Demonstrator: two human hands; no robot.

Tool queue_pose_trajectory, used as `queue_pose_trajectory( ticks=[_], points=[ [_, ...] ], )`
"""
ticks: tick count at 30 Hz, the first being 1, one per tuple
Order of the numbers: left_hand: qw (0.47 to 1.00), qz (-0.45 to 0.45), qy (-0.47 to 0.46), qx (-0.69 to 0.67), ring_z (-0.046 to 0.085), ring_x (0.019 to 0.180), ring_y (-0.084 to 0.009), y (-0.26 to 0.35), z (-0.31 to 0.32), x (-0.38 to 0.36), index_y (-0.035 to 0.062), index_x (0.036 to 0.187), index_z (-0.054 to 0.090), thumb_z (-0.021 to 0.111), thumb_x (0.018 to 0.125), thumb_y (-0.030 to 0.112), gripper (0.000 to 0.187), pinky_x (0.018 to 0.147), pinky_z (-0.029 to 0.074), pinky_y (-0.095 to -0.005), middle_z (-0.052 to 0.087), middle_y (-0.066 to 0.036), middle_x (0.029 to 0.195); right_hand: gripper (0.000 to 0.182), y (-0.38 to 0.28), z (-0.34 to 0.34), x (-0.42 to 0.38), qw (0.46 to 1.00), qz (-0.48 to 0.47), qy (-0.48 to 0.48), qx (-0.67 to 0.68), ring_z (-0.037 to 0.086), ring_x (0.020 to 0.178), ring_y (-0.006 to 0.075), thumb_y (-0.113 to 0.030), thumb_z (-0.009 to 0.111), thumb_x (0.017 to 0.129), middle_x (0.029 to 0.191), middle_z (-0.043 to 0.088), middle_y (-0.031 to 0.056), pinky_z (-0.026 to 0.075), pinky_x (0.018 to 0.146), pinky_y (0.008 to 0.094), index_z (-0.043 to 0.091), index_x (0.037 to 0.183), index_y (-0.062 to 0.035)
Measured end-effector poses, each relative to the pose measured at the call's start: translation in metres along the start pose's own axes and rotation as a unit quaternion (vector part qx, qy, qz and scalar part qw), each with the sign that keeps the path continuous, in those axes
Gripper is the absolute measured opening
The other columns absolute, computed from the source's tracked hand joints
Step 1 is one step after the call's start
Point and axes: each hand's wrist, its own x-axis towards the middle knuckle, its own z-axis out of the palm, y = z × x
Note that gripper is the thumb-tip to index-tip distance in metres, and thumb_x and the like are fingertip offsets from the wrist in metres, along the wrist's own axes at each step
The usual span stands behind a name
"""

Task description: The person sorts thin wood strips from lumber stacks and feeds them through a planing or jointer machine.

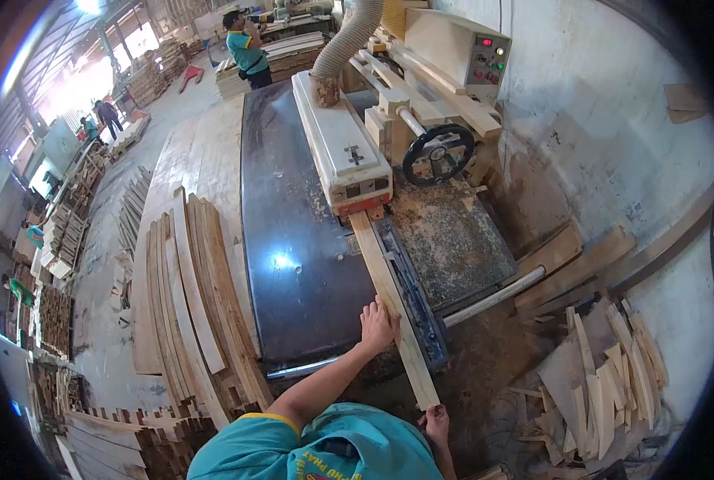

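A long, pale wooden board runs from under the white housing of a saw machine toward my body, lying along a dark metal guide rail. My left hand grips the board's left edge about midway along its visible length, fingers bent against the wood. At the near end, my right hand is closed around the board's tip. The board's far end is hidden inside the machine.
Long wooden strips are stacked left of the dark machine table. A black handwheel and control box stand at right. Offcuts are heaped lower right. A co-worker stands behind the table.
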Motion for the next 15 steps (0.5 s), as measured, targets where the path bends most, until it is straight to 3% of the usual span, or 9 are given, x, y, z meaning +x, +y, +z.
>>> queue_pose_trajectory(
  ticks=[1, 3, 6, 9, 15],
  points=[
    [1.0, -0.007, -0.01, 0.001, 0.048, 0.113, -0.0388, -0.003, -0.003, 0.007, -0.0125, 0.15, 0.027, 0.066, 0.095, 0.038, 0.084, 0.098, 0.039, -0.0525, 0.051, -0.022, 0.119, 0.02, -0.007, 0.008, 0.004, 1.0, -0.002, -0.001, 0.003, 0.062, 0.06, 0.0125, -0.022, 0.054, 0.107, 0.086, 0.071, 0.0129, 0.054, 0.058, 0.031, 0.054, 0.108, -0.0017],
    [1.0, -0.01, -0.008, 0.009, 0.048, 0.113, -0.039, -0.009, -0.007, 0.024, -0.0113, 0.151, 0.028, 0.065, 0.096, 0.04, 0.084, 0.099, 0.038, -0.053, 0.051, -0.022, 0.12, 0.034, -0.019, 0.022, 0.013, 0.993, 0.093, -0.031, -0.061, 0.063, 0.061, 0.0148, -0.032, 0.044, 0.11, 0.081, 0.071, 0.0139, 0.053, 0.059, 0.0305, 0.057, 0.101, -0.0012],
    [0.999, -0.027, -0.016, 0.022, 0.048, 0.116, -0.0398, -0.016, -0.011, 0.047, -0.0092, 0.151, 0.028, 0.064, 0.096, 0.043, 0.084, 0.1, 0.038, -0.054, 0.053, -0.021, 0.122, 0.051, -0.036, 0.044, 0.028, 0.983, 0.122, -0.094, -0.101, 0.064, 0.062, 0.0165, -0.041, 0.034, 0.112, 0.076, 0.07, 0.0133, 0.053, 0.059, 0.0308, 0.059, 0.092, -0.0015],
    [0.999, -0.037, -0.005, 0.032, 0.049, 0.118, -0.041, -0.024, -0.016, 0.072, -0.0072, 0.15, 0.03, 0.065, 0.094, 0.043, 0.083, 0.1, 0.039, -0.055, 0.055, -0.021, 0.124, 0.059, -0.054, 0.071, 0.043, 0.986, 0.146, -0.069, -0.042, 0.064, 0.062, 0.0178, -0.045, 0.03, 0.112, 0.074, 0.069, 0.0127, 0.052, 0.058, 0.0319, 0.06, 0.086, -0.0023],
    [0.996, -0.086, 0.002, -0.006, 0.051, 0.119, -0.0431, -0.035, -0.034, 0.114, 0.0017, 0.148, 0.036, 0.069, 0.091, 0.045, 0.079, 0.1, 0.04, -0.056, 0.059, -0.022, 0.125, 0.056, -0.073, 0.111, 0.081, 0.983, 0.174, -0.06, -0.025, 0.062, 0.054, 0.0194, -0.046, 0.03, 0.111, 0.073, 0.069, 0.0112, 0.05, 0.051, 0.0333, 0.062, 0.091, -0.0042]
  ],
)
